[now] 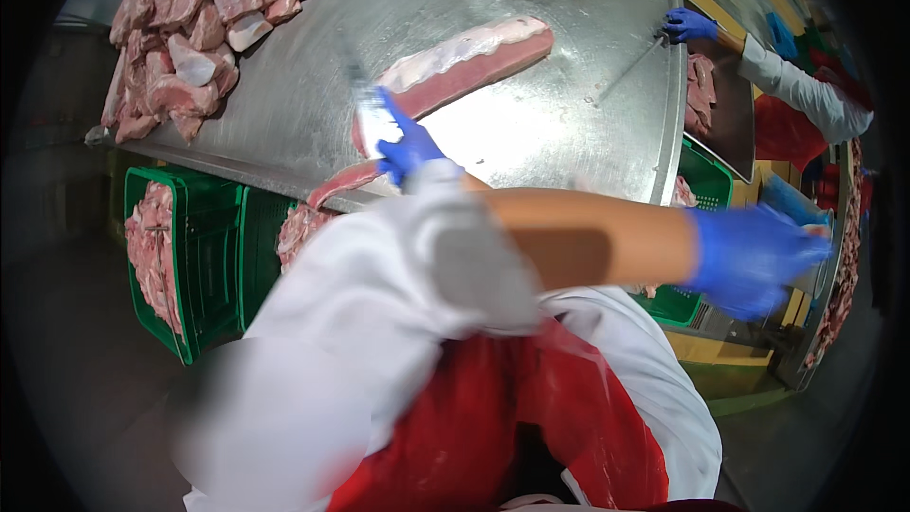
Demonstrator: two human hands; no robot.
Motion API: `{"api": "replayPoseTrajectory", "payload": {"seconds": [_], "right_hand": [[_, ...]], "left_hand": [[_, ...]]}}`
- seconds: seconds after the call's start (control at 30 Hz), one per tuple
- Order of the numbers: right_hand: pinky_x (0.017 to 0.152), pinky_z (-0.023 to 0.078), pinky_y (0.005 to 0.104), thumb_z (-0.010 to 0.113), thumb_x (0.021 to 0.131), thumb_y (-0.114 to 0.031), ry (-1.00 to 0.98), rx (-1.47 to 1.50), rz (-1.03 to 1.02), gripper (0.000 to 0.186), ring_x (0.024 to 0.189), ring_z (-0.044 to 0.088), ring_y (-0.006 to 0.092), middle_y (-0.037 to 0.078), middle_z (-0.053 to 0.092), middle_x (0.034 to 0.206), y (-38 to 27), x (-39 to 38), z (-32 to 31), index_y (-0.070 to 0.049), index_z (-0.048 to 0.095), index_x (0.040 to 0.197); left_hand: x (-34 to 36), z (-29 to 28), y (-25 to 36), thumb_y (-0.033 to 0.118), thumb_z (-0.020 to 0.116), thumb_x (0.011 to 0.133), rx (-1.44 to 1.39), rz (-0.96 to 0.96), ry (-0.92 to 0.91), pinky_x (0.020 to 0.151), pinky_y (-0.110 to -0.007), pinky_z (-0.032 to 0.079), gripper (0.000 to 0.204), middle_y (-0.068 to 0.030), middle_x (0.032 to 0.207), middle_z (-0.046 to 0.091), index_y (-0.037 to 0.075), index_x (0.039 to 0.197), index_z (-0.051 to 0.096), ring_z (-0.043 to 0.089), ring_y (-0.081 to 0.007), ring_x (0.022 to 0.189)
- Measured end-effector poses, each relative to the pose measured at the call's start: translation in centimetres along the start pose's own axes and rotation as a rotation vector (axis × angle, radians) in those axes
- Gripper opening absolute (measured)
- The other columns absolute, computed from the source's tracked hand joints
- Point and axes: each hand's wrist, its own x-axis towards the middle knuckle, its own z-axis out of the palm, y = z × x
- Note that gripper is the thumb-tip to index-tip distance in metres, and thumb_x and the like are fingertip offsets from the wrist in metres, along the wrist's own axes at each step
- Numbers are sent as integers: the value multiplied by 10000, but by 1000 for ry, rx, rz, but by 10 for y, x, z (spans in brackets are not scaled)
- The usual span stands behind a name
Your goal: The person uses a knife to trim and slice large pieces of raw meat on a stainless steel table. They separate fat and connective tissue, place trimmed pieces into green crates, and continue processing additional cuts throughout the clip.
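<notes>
A long slab of pink meat (502, 59) with a white fat layer lies on the steel table (559, 142) in front of me. At its near end, my right hand (409, 144), in a blue glove, is closed around a knife whose blade (372, 112) points away and is blurred. A narrow meat strip (346, 180) lies by that hand at the table's near edge. My left arm crosses over my right forearm, and my left hand (754, 261), also blue-gloved, reaches far right beyond the table. Motion smears its fingers, so its grip is unclear.
Meat pieces (194, 66) are heaped at the far left. Green crates (213, 246) with trimmings stand below the near edge; another green crate (675, 306) is at right. A co-worker's gloved hand (690, 27) holds a thin tool (627, 73) over the table's right edge, beside a meat tray (732, 137).
</notes>
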Motion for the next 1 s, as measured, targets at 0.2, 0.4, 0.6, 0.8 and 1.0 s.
{"api": "replayPoseTrajectory", "payload": {"seconds": [0.2, 0.4, 0.6, 0.8, 1.0], "right_hand": [[550, 536, 309, 582, 942, -94, 560, -264, 2, 799, 589, 624, 143, 82, 650, 758, -8, -116, -181, -272, 148, 1589], [639, 570, 349, 526, 926, -122, 732, -856, -102, 777, 676, 699, 219, 172, 700, 836, -50, -28, -293, -282, 141, 1582], [653, 565, 340, 549, 895, -101, 661, -701, 68, 799, 650, 687, 195, 164, 706, 851, -74, 25, -322, -283, 179, 1580], [573, 534, 297, 560, 893, -50, 706, -505, 29, 797, 591, 636, 145, 123, 694, 848, -46, -33, -276, -228, 204, 1583], [510, 511, 295, 554, 924, -44, 613, -312, -27, 777, 537, 601, 126, 112, 666, 748, -60, 10, -329, -237, 191, 1584]], "left_hand": [[-302, -233, 26, 232, 678, 781, 1198, -973, -226, 851, -482, 489, 324, -187, 920, 628, 36, 1035, 635, 621, -374, 958], [-467, -314, 99, 126, 574, 882, 1462, -1413, -24, 829, -479, 495, 199, -219, 1045, 605, 34, 1054, 613, 604, -416, 960], [-523, -358, 188, 45, 555, 858, 1573, -1609, 81, 853, -463, 486, 228, -232, 1043, 574, 2, 1082, 567, 572, -434, 1000], [-445, -355, 113, 153, 699, 799, 1589, -1065, 127, 893, -474, 491, 396, -241, 1126, 583, -14, 1131, 563, 577, -429, 1066], [-316, -303, -36, 322, 780, 678, 1387, -926, -26, 1010, -529, 366, 708, -228, 1321, 468, 19, 1244, 482, 442, -405, 1234]]}}
